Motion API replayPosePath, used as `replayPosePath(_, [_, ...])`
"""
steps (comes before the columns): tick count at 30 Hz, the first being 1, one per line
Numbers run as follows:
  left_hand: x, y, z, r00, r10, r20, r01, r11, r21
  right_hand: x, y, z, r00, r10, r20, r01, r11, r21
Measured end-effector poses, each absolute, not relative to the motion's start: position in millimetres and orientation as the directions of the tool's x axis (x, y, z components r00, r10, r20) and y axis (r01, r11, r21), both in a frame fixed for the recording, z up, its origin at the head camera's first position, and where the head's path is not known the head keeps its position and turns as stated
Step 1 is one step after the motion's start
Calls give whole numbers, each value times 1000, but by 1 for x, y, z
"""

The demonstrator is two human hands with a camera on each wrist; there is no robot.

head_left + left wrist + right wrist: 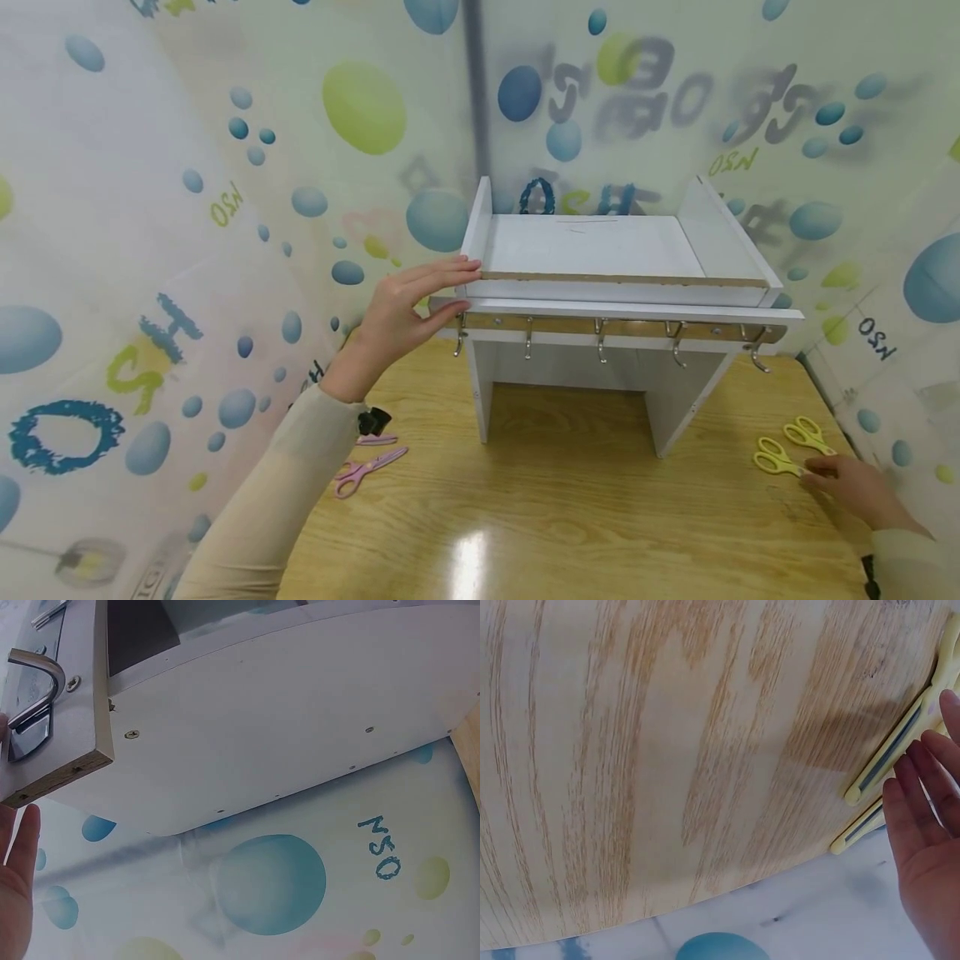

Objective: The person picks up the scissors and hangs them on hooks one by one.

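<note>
A white shelf unit [592, 292] with a row of several metal hooks [602, 342] along its front stands on the wooden table. My left hand [408, 308] rests on its left front corner, fingers laid straight over the upper edge and thumb against the hook board. In the left wrist view a hook [34, 690] sits close by the thumb tip. At the table's right side my right hand [855, 487] is at two pairs of yellow scissors, its fingers fairly straight. The nearer scissors [776, 458] have their blades partly behind the fingertips; the second scissors [808, 435] lie just beyond.
Pink-purple scissors [363, 472] lie on the table [555, 500] left of the shelf, with another pair [377, 439] partly hidden behind the left wrist's camera. Patterned sheets [360, 167] surround the table on the left, back and right.
</note>
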State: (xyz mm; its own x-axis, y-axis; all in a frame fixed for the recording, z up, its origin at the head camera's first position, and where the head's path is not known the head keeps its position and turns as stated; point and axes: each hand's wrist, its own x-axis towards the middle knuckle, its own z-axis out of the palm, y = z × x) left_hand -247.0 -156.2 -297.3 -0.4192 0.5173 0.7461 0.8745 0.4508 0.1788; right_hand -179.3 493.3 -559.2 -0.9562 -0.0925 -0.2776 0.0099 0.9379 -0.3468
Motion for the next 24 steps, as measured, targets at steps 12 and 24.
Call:
replayPosePath(12, [-248, -155, -299, -423, 506, 752, 877, 438, 198, -178, 496, -564, -975, -116, -189, -45, 939, -342])
replayPosePath(24, [-247, -155, -299, -440, 505, 743, 875, 428, 227, -178, 493, -564, -968, -51, -247, 40, 936, -349])
